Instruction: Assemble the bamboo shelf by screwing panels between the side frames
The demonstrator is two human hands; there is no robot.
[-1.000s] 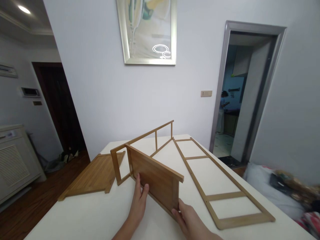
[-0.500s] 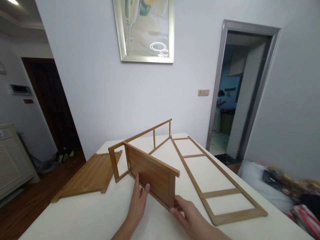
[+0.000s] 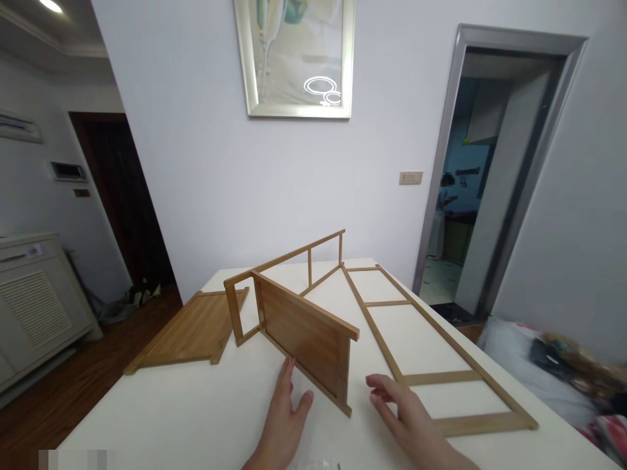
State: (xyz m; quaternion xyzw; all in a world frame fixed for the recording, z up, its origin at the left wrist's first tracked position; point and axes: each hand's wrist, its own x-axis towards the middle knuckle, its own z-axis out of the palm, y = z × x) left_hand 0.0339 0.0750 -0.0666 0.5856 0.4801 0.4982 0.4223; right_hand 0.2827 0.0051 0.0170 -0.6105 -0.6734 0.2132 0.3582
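— As you stand nearer the table (image 3: pixel 215 418), report the head view, beginning with the left hand (image 3: pixel 285 412).

— Left hand: lower center of the frame, unclenched, thumb spread from the fingers, gripping nothing. Its fingertips lie at the bottom edge of the standing wooden panel (image 3: pixel 304 329); whether they make contact, I cannot tell.

— And the right hand (image 3: pixel 409 412)?

— Right hand: lower right of center, fingers loosely curved, also gripping nothing. It is apart from the panel and hides the near left corner of the flat frame (image 3: pixel 443 377).

— State the panel's position.

— Center of the frame, set upright on a long edge. Its far end meets the upright frame (image 3: pixel 309 249), a ladder-like part standing on its long side. Its near end points toward the lower right, between the two hands.

— Remaining parts?

— The flat frame, likewise ladder-like, lies along the right of the table. A second panel (image 3: pixel 196 326), slatted, lies flat at center left. Upper center, a framed picture (image 3: pixel 301 59) hangs on the wall (image 3: pixel 196 130).
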